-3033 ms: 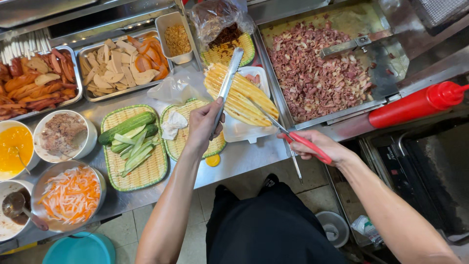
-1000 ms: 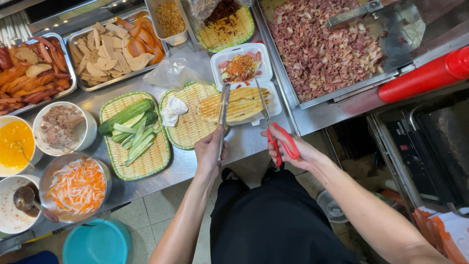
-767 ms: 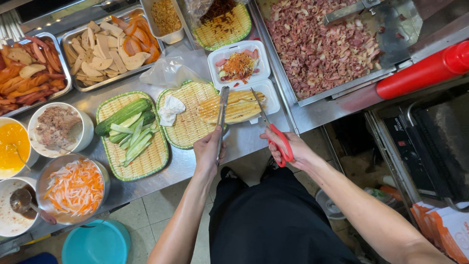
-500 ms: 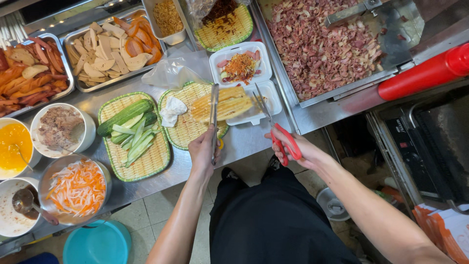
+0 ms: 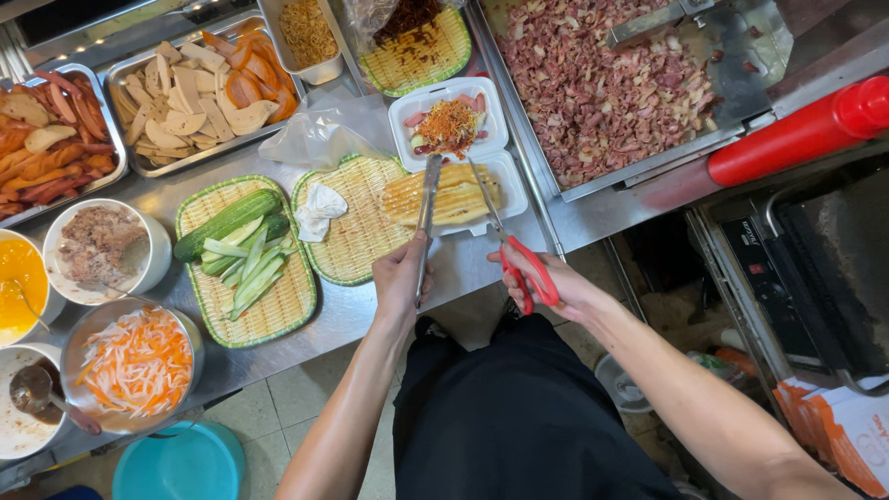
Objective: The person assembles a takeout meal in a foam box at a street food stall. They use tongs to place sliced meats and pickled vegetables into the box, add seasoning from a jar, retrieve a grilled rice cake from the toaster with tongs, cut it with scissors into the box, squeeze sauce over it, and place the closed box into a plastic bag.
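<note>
The toasted flatbread (image 5: 443, 196) lies in a white foam box (image 5: 511, 190) near the table's (image 5: 463, 268) front edge, pinned by metal tongs (image 5: 426, 222) gripped in the closed left hand (image 5: 400, 276), while the right hand (image 5: 546, 282) grips red-handled scissors (image 5: 514, 250) over it.

white foam box (image 5: 435, 102), orange-white cartons (image 5: 838, 431)

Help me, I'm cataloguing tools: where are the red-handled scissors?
In the head view, the red-handled scissors are in the right hand, blades over the grilled bread in the white foam tray.
</note>
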{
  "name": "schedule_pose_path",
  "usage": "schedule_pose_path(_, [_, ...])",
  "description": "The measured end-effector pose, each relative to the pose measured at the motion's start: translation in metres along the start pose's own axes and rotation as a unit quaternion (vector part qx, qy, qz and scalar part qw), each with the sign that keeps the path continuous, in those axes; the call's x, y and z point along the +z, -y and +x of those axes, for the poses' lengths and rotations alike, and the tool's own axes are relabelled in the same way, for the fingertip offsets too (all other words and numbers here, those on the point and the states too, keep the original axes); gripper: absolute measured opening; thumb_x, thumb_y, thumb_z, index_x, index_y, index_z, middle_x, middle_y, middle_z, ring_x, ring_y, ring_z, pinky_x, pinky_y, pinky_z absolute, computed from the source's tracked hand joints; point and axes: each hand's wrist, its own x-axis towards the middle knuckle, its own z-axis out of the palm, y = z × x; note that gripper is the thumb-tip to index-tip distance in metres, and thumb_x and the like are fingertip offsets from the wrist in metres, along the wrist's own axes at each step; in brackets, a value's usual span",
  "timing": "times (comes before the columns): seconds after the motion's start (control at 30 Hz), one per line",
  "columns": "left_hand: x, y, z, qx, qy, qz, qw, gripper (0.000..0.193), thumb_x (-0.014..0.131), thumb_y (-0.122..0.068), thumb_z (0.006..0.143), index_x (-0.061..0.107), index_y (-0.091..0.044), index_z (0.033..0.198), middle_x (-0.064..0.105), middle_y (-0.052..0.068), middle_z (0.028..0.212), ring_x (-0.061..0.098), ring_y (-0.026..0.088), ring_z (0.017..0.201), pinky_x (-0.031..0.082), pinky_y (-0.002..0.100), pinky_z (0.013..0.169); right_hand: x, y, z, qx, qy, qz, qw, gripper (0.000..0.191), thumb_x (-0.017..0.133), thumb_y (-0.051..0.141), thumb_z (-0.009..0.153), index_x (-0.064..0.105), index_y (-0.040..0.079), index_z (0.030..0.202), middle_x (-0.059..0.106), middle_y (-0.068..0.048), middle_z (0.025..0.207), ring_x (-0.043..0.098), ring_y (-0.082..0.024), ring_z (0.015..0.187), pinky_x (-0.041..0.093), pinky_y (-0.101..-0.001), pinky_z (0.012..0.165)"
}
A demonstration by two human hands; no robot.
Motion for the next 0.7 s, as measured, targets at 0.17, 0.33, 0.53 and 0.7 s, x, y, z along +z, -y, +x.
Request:
schedule_pose_path(0.17, [-0.003,0.003,-0.004,-0.02,-0.014,-0.002,1.0,0.034,0.068,-0.033,0.096,0.071,-0.001,0.085,0.055,0.005,0.059,0.045,0.012,0.036,0.027,0.029,0.032,0.002,0.002,0.008,-0.016,0.002,-0.02,1.0,0.071,0.067,0.049,0.099,0.059,-0.012,0.135,0.048,0.003,0.069,0.044,-0.007,0.053,0.037,-0.0231,0.044])
schedule_pose_path(0.33, [-0.009,-0.005,0.004,0.02,-0.047,-0.011,0.999,0.04,0.068,-0.034,0.099,0.066,0.001,0.078,0.055,0.005,0.06,0.045,0.012,0.037,0.027,0.029,0.033,0.005,0.0,-0.013,0.036,0.049,-0.019,0.998,0.071,0.057,0.053,0.093,0.053,0.0,0.139,0.056,0.001,0.074,0.056,-0.009,0.059,0.05,-0.025,0.052])
schedule_pose_path(0.53, [0.004,0.0,-0.003,0.015,-0.01,-0.013,1.0,0.039,0.067,-0.033,0.098,0.066,-0.001,0.077,0.055,0.004,0.059,0.045,0.011,0.037,0.028,0.029,0.033,0.015,0.003,-0.006,0.025,0.044,-0.019,0.999,0.069,0.058,0.052,0.096,0.053,0.0,0.141,0.052,0.003,0.073,0.052,-0.008,0.058,0.047,-0.025,0.049])
schedule_pose_path(0.7, [0.004,0.0,-0.006,0.02,-0.005,-0.013,1.0,0.038,0.066,-0.033,0.099,0.068,0.0,0.079,0.056,0.005,0.06,0.045,0.011,0.038,0.028,0.029,0.033,0.017,0.002,-0.002,0.006,0.031,-0.033,0.999,0.069,0.06,0.052,0.096,0.057,-0.005,0.136,0.049,0.001,0.067,0.048,-0.009,0.052,0.044,-0.0258,0.045])
